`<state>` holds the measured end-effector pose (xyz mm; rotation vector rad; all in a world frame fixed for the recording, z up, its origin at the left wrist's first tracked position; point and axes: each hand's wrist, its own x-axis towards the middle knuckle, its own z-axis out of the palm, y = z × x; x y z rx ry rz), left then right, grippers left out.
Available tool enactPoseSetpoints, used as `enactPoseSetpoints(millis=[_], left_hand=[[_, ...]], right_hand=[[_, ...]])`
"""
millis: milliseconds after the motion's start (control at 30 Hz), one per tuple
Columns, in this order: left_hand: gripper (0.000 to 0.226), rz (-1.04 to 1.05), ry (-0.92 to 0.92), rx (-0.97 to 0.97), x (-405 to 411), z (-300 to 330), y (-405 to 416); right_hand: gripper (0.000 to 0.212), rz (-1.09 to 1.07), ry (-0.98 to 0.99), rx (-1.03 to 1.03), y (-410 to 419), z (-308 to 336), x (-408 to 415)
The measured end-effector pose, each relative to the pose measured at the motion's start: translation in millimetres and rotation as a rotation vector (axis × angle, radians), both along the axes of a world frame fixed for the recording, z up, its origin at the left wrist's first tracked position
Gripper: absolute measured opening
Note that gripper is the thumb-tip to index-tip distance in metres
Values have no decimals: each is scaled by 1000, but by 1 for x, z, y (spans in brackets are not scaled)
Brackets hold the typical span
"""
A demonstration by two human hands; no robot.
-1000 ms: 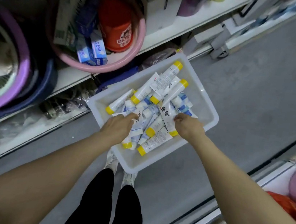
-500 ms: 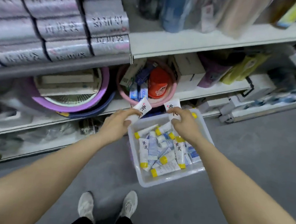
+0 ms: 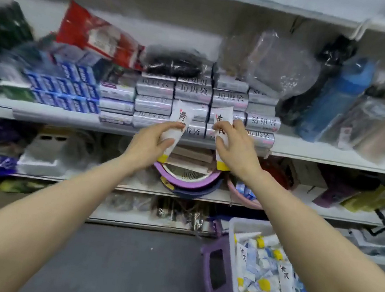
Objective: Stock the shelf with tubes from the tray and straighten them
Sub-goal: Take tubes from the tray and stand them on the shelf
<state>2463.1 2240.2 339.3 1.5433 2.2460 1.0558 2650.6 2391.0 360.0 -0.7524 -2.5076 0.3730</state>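
Observation:
My left hand (image 3: 149, 143) grips a white tube with a yellow cap (image 3: 179, 119), held upright with the cap down, in front of the middle shelf (image 3: 308, 152). My right hand (image 3: 234, 146) grips a second white tube (image 3: 223, 120) the same way, just to the right. Both tubes stand before stacked silver packs (image 3: 193, 92) at the shelf's front edge. The white tray (image 3: 231, 239) with several more yellow-capped tubes (image 3: 264, 278) sits low at the right on a purple stool (image 3: 216, 276).
Blue boxes (image 3: 64, 87), a red bag (image 3: 98, 35) and a black bag (image 3: 175, 62) crowd the middle shelf; a blue bottle (image 3: 331, 103) stands right. Below sits a purple basin (image 3: 186, 182) and a pink basin (image 3: 238, 196). Grey floor (image 3: 110, 257) spreads beneath.
Both hands took a tube each from the tray and rose to the middle shelf. The view swung up from the tray to the shelves.

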Motion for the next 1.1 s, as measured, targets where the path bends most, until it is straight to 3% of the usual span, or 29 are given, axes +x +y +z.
enactPoseSetpoints(millis=[200,633,833,1100], left_hand=[[41,106,89,162,-95,60,-78],[39,280,249,379,-226,170,-202],[39,334,293,507,-279,222,-225],[40,463,364,592,-347,267,-206]], right_hand=[[33,128,42,201,-69,64,-115],[32,291,205,327,-171,171,-272],[33,358,302,405,-183,237,-333],[33,420,449,297,-158,306,-423]])
